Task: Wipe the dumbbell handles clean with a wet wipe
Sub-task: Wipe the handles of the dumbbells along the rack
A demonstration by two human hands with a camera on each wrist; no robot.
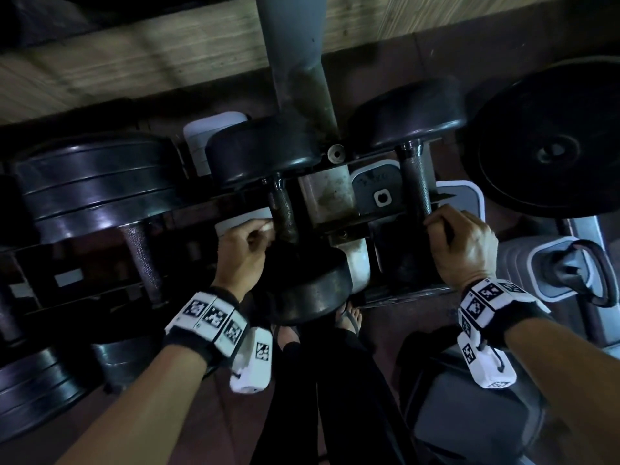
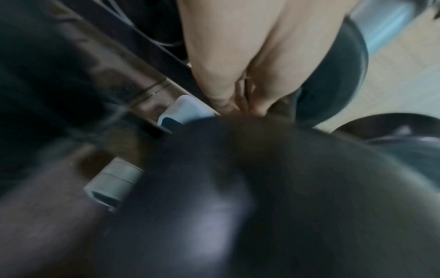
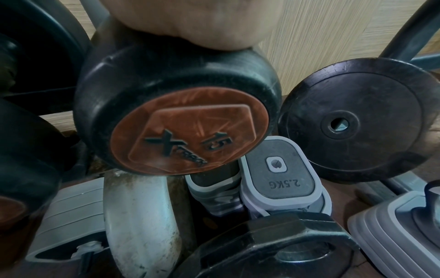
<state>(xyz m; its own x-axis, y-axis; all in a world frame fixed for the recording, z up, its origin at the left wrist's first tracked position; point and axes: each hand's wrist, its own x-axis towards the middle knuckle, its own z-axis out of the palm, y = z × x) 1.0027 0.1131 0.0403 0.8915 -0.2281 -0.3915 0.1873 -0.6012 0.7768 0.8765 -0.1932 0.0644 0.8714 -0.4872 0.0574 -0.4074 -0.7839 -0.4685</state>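
Two black round-headed dumbbells lie on a rack. In the head view my left hand (image 1: 255, 234) pinches a small white wet wipe (image 1: 268, 225) against the near part of the middle dumbbell's knurled handle (image 1: 281, 206). My right hand (image 1: 446, 226) grips the near end of the right dumbbell's handle (image 1: 415, 182). The left wrist view is blurred: my left hand's fingers (image 2: 238, 90) reach past a dark dumbbell head (image 2: 262, 188). In the right wrist view my right hand (image 3: 178, 24) sits above that dumbbell's head (image 3: 188, 129), whose copper cap is marked 15.
A bigger dumbbell (image 1: 90, 182) lies at the left and a black weight plate (image 1: 550, 146) stands at the right. Grey 2.5 kg plates (image 3: 278, 169) sit under the rack. The rack's grey post (image 1: 295, 62) rises between the dumbbells. My feet (image 1: 349, 317) stand below.
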